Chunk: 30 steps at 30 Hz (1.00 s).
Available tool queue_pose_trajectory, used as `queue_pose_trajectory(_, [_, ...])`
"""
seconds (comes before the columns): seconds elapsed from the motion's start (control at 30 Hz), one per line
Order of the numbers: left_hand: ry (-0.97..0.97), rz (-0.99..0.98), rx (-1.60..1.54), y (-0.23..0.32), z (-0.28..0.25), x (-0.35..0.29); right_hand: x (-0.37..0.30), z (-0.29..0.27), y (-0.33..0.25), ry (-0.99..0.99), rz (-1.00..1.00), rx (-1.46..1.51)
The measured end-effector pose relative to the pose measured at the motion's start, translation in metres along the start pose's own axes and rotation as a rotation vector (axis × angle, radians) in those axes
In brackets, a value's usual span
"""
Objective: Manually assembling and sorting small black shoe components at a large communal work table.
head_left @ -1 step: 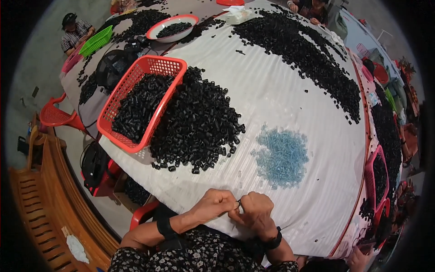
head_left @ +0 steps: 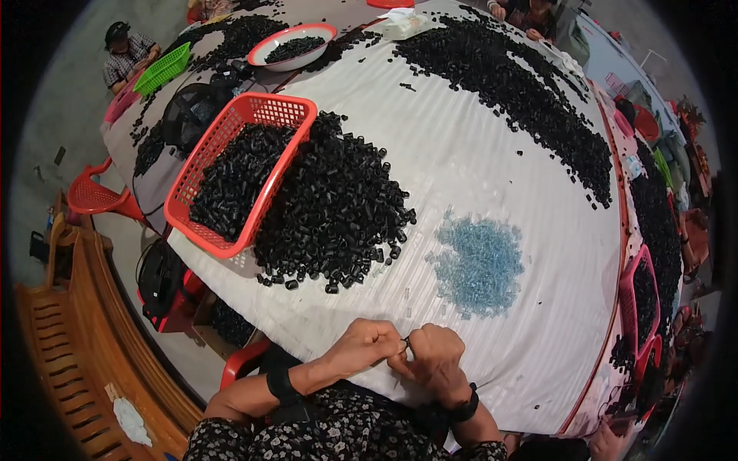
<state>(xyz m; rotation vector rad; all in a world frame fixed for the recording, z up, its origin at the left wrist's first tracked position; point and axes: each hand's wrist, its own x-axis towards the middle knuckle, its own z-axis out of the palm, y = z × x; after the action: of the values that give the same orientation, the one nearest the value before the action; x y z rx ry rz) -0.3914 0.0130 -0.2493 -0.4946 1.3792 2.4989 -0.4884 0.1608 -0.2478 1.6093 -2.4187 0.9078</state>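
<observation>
Near the front edge of the cloth, my left hand and my right hand meet with fingers closed. Pinched between their fingertips is a small black plastic piece, mostly hidden. Beyond my left hand spreads a heap of short black tube-like pieces. A patch of small see-through bluish pieces lies just past my right hand, with a few strays toward the black heap. Left of the heap, a red plastic basket holds more black pieces.
White cloth covers the table. More black pieces form a long band at the far right. A red-rimmed bowl, a black fan and a green basket stand far left. Other people sit around; a wooden bench stands left.
</observation>
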Motion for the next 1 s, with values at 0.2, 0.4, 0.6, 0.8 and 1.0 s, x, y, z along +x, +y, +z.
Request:
queue_pose_trajectory(0.2, [0.005, -0.007, -0.001, -0.006, -0.003, 0.006, 0.0, 0.0, 0.002, -0.036, 0.018, 0.012])
queue_pose_trajectory(0.4, [-0.021, -0.025, 0.001, -0.005, -0.009, 0.005, 0.002, 0.001, 0.001, -0.06, 0.02, 0.066])
queue_pose_trajectory(0.6, [0.087, 0.047, 0.153, 0.006, -0.008, 0.0, 0.012, -0.002, 0.006, -0.058, 0.056, 0.42])
queue_pose_trajectory(0.8, [0.247, 0.308, 0.513, 0.004, 0.001, 0.0, 0.009, 0.001, 0.007, -0.044, 0.219, 0.617])
queue_pose_trajectory(1.0, [0.218, 0.298, 0.443, 0.004, -0.001, 0.0, -0.001, 0.005, 0.004, -0.032, 0.519, 1.078])
